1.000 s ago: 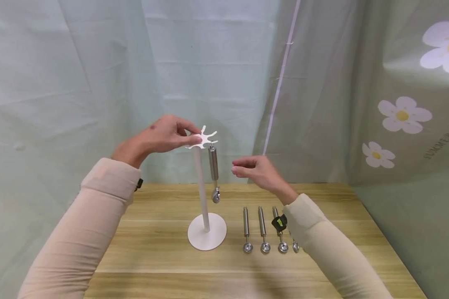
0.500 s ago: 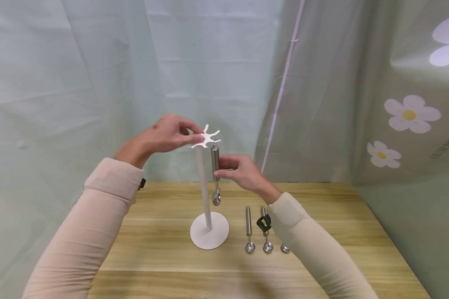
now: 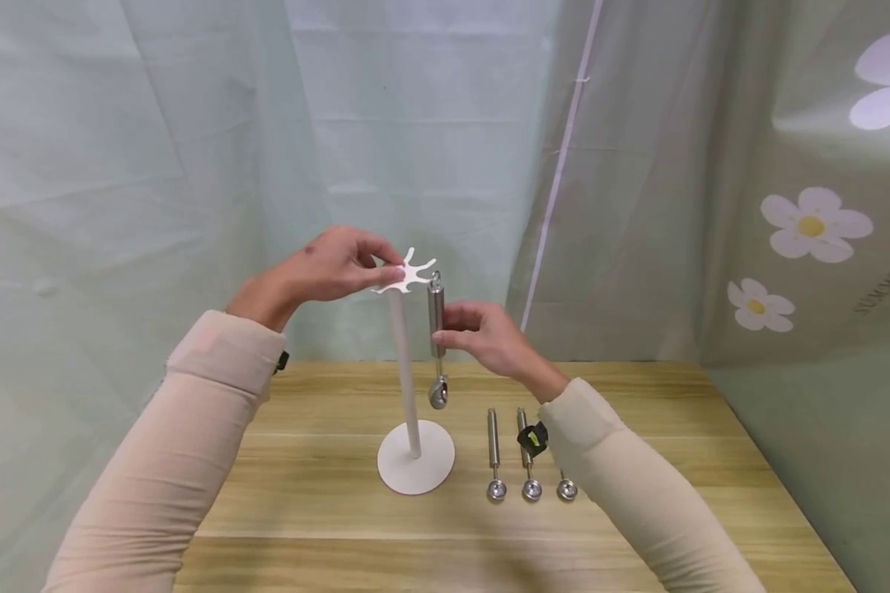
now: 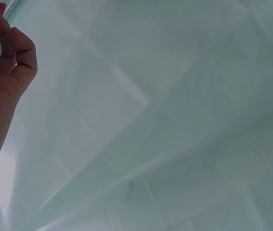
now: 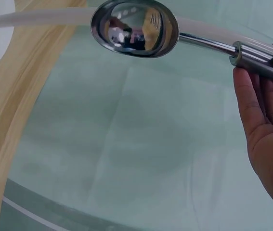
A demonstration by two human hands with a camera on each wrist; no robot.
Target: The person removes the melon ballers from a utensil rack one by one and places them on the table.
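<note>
sleeves and wrist straps cover part of what lies on the wooden table (image 3: 326, 511): the right forearm crosses the row of loose steel scoops (image 3: 495, 453), so only three bowls show beside the white stand (image 3: 406, 371) and the handle of the outermost one is hidden. the left wrist view shows little beyond pale curtain and the edge of the left hand (image 4: 1, 62), with a sliver of white between its fingertips. the right wrist view cuts off the upper handle of the held scoop and most of the stand, leaving only a blurred strip of its pole and a corner of its base.

the hanging scoop (image 3: 437, 338) is just to the right of the stand's pole, apart from it. its long axis runs nearly vertical, ring end up at the star-shaped hook plate (image 3: 409, 273) on top of the stand, round bowl down, well above the stand's base. whether the ring sits on a prong or just beside it is too small to tell. in the right wrist view the bowl (image 5: 135, 28) is polished and mirrors the surroundings.

the right hand (image 3: 482, 333) grips the scoop's handle at mid-length, fingers and thumb curled round it. the left hand (image 3: 319, 268) pinches the left edge of the hook plate between thumb and fingertips.
</note>
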